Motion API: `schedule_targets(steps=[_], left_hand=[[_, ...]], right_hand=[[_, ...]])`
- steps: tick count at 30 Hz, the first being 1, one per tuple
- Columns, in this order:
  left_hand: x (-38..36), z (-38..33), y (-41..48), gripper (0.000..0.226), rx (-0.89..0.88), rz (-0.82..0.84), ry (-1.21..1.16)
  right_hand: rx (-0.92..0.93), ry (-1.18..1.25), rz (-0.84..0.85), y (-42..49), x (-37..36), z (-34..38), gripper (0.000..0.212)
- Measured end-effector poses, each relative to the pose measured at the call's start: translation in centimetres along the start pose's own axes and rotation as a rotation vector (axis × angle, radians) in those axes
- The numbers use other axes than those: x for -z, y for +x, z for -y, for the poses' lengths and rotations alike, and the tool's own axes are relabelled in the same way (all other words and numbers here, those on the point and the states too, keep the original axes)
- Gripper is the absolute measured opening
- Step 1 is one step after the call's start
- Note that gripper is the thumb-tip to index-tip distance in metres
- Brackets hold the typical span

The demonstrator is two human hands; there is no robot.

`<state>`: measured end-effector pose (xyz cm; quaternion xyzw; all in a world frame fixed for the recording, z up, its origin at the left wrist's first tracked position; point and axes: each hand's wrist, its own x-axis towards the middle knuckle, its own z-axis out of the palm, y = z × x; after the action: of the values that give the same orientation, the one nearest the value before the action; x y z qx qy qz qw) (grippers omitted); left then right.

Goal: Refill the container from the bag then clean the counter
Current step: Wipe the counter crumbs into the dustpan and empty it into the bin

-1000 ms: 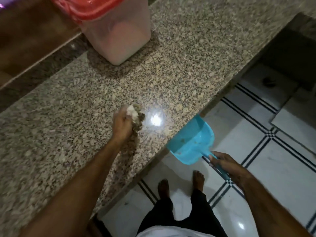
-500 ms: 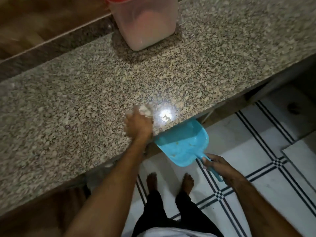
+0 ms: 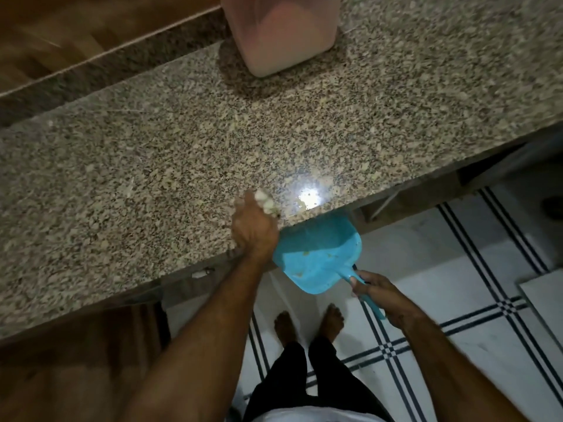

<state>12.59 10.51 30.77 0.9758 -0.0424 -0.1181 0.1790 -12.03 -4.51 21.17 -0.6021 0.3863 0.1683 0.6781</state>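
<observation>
This looks like the cleaning step. On the speckled counter (image 3: 122, 178), near the middle of the frame, the left hand (image 3: 254, 229) is curled round a pale cloth (image 3: 265, 202) by the edge. The pink container (image 3: 283, 35) stands at the top middle. The blue dustpan (image 3: 320, 257) waits under the edge, and the right hand (image 3: 380, 295) grips its handle. Next, I think, wipe toward the pan and keep it tucked close. No writing can be read.

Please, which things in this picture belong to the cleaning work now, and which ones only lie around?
In use: cloth in the left grip; blue dustpan in the right grip, held under the counter edge; crumbs in the pan.
Lying about: container at the counter's back, untouched; dark thing on the floor, far right, unclear.
</observation>
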Motion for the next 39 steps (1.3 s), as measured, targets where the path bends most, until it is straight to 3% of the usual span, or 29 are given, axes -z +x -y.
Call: schedule_targets(steps=[5,8,11,15,21,24,28,32,36,39], left_hand=[[-2.9,-6.6,0.3,0.039,-0.093,0.105,-0.127],[-2.4,-6.4,2.2,0.038,-0.109,0.214,-0.23],[-1.0,-4.5,3.0,0.04,-0.233,0.271,-0.287],[-1.3,-3.8,0.1,0.034,-0.465,0.249,-0.228],[-2.1,-3.9,-2.7,0.039,-0.664,0.096,0.143],[-1.7,-3.6,-2.2,0.037,-0.733,0.066,0.207],[-0.5,-4.1,-0.1,0.019,-0.687,0.198,0.23],[1.3,-6.0,1.8,0.035,-0.534,0.419,0.29],[1.0,-4.2,-1.9,0.017,-0.564,0.171,0.204],[0.0,-2.3,-4.8,0.012,-0.588,0.127,0.17]], right_hand=[[0.005,0.031,-0.007,-0.9,0.0,0.4,0.027],[0.015,0.04,-0.019,-1.4,0.2,0.4,0.026],[0.023,0.03,-0.033,-1.8,0.3,0.3,0.025],[0.026,0.058,-0.033,-1.7,-0.1,-0.1,0.028],[0.054,0.096,-0.03,-1.0,-1.5,-0.4,0.022],[0.075,0.083,-0.033,-0.5,-2.0,-0.1,0.014],[0.074,0.048,-0.056,-0.2,-2.7,0.5,0.013],[0.056,0.043,-0.06,-0.3,-3.2,1.1,0.016],[0.044,0.044,-0.075,-0.5,-3.7,1.2,0.023],[0.039,0.072,-0.083,-0.7,-3.8,1.1,0.024]])
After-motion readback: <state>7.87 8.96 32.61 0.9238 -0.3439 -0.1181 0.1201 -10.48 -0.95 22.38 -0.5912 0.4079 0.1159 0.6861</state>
